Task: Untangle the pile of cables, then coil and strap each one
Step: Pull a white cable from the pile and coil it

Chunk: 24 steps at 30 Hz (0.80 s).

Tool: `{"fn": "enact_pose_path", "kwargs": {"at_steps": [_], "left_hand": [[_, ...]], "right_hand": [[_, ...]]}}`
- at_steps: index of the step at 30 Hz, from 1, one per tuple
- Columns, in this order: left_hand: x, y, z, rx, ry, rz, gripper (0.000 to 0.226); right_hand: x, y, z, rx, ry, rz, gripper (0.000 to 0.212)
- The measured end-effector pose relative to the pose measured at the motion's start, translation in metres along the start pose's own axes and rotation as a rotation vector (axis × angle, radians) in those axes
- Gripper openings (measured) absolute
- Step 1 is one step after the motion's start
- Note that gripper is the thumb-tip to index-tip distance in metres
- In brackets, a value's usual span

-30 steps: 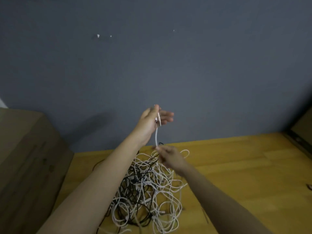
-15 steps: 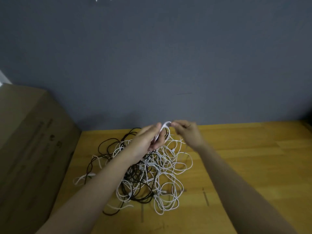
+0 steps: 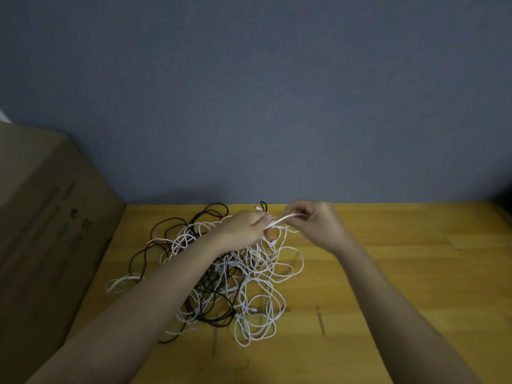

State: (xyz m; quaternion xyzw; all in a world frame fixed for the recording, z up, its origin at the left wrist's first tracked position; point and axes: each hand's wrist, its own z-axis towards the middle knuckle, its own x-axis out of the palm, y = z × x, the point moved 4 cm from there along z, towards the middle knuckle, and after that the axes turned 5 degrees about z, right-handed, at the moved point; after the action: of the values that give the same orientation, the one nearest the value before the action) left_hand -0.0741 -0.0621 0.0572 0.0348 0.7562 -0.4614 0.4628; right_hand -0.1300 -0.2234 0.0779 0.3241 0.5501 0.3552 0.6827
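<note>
Both hands' grips, left hand (image 3: 243,228) and right hand (image 3: 315,223), pinch a smooth white cable (image 3: 284,218).

Wooden table (image 3: 388,273) bears tangled cables (image 3: 249,278), seemingly cardboard box (image 3: 50,231).

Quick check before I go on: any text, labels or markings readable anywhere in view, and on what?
Nothing can be read.
Cardboard box, left of the table: dark printed marks and symbols on its side, too blurred and too steeply angled to read.
Cables, wooden table, wall: no text visible.
</note>
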Motion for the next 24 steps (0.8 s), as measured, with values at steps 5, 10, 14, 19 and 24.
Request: {"fn": "enact_pose_path", "kwargs": {"at_steps": [5,10,14,19,24], "left_hand": [[-0.027,-0.054,0.001,0.162,-0.025,-0.458,0.045],[-0.052,-0.131,0.034,0.281,-0.155,-0.598,0.033],[-0.089,-0.215,0.068,0.413,-0.235,-0.641,0.032],[-0.143,-0.324,0.099,0.6,-0.329,-0.532,0.031],[-0.175,-0.392,0.107,0.737,-0.439,-0.435,0.03]], "right_hand": [[-0.036,-0.026,0.011,0.145,-0.161,0.335,0.017],[-0.044,-0.028,0.012,0.23,-0.083,0.311,0.015],[-0.143,0.02,0.045,0.131,-0.442,0.568,0.018],[-0.299,0.111,0.066,-0.136,-0.835,0.603,0.021],[-0.386,0.176,0.062,-0.392,-1.07,0.505,0.018]]}}
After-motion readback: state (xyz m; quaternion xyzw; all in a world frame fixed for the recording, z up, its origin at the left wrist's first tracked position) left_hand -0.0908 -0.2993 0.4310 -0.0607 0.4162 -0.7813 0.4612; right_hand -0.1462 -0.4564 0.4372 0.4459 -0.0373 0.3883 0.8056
